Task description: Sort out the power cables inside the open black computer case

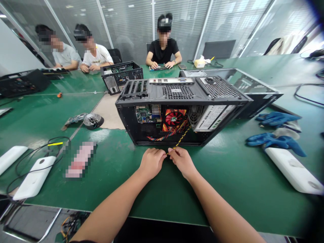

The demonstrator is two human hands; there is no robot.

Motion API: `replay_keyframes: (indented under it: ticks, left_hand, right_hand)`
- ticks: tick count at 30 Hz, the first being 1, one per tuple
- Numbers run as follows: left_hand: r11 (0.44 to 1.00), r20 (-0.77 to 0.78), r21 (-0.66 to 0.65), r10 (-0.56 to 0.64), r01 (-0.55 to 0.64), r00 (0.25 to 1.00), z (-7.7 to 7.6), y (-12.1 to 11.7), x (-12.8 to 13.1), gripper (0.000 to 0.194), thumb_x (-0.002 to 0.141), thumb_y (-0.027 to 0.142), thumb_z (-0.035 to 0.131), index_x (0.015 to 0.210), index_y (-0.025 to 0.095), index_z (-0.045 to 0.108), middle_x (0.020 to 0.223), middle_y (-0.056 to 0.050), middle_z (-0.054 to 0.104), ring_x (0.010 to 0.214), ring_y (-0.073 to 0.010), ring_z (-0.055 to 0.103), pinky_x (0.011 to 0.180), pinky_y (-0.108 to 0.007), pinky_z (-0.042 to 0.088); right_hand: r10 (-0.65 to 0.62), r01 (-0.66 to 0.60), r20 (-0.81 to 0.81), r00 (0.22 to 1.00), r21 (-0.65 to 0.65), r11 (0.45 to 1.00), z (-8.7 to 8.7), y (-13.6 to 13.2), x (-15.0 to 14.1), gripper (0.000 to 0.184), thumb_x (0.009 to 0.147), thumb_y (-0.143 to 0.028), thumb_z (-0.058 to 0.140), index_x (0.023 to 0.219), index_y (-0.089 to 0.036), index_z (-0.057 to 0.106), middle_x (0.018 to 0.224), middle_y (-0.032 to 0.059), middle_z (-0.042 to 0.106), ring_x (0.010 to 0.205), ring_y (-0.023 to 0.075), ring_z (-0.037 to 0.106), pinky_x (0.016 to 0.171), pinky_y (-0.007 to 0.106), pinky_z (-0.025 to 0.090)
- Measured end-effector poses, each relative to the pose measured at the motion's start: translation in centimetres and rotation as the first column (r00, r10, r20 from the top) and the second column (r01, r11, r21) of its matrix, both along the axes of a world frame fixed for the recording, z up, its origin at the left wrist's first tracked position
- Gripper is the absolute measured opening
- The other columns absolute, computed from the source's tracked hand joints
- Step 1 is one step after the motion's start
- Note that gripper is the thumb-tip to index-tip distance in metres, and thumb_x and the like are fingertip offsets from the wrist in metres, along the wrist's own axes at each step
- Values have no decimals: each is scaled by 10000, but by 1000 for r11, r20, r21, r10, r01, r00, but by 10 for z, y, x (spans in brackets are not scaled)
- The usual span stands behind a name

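A black computer case stands on the table with its open side towards me. Inside it show a red CPU fan, a green motherboard and a power supply. From beneath the power supply a twisted yellow-and-black cable runs out over the case's lower edge. Its outer end lies between the pinched fingers of my left hand. Just to the right, my right hand pinches the same cable by thumb and forefinger. The cable's tip is hidden in my left fingers.
Behind the case lies another case part; a smaller open case is farther left. Blue gloves and a white power bank lie right. Left are a pixelated pink item and a white device with a cable. Several people sit opposite.
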State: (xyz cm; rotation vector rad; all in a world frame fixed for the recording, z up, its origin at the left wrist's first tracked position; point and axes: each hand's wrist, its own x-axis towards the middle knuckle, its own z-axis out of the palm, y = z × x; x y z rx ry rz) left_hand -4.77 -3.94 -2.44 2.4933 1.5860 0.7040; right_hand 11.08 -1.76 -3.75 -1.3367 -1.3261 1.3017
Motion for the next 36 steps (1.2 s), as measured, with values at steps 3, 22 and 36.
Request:
replay_keyframes:
  ticks: [3, 22, 36]
  left_hand:
    - [1000, 9, -8, -8, 8, 1000, 0, 0, 0, 172, 939, 274, 513, 831, 195, 620, 737, -22, 647, 723, -179, 578, 705, -307, 412]
    - [1000, -26, -1, -8, 8, 1000, 1, -1, 0, 193, 949, 268, 482, 832, 192, 615, 730, -29, 634, 722, -183, 572, 702, -311, 411]
    - [1000, -96, 16, -3, 4, 995, 0, 0, 1, 206, 955, 245, 457, 827, 193, 610, 722, -29, 624, 725, -184, 573, 688, -310, 401]
  right_hand:
    - [1, -1, -7, 1000, -7, 1000, 0, 0, 0, 465, 777, -627, 590, 624, -193, 528, 549, 4, 543, 445, 108, 425, 428, 248, 313]
    - [-4, 4, 3, 1000, -5, 1000, -3, 1, 0, 489, 755, -661, 589, 621, -195, 530, 549, 9, 552, 444, 112, 433, 426, 250, 317]
    - [-4, 4, 10, 1000, -6, 1000, -3, 0, 0, 497, 758, -667, 584, 618, -192, 537, 555, 16, 572, 442, 112, 446, 424, 248, 319]
